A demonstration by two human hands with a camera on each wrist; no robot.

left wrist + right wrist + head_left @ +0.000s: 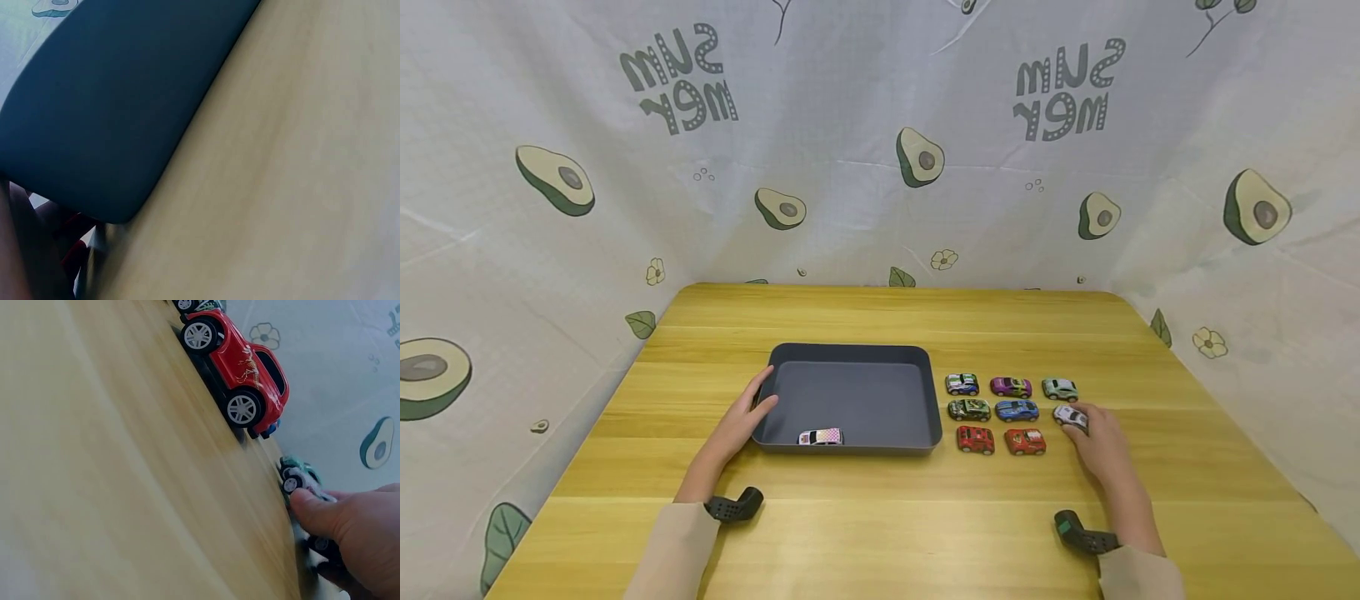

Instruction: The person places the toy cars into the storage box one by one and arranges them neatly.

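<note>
My right hand (1099,437) pinches a small white toy car (1070,417) at the right end of a group of toy cars. In the right wrist view its thumb lies against the car's side, and the other fingers are mostly hidden. My left hand (735,423) rests at the left side of a dark grey tray (853,450), thumb and index finger extended over the rim. The left wrist view shows mostly the tray's outer wall, with that hand dark at the lower left. Inside the tray, along its near wall, lies a white-and-pink toy car (821,437).
Right of the tray stand a white-green-blue car (962,384), a purple car (1011,387), a mint car (1060,389), a camouflage car (969,409), a blue car (1017,410) and two red cars, one red car (975,439) left of the other red car (1026,442).
</note>
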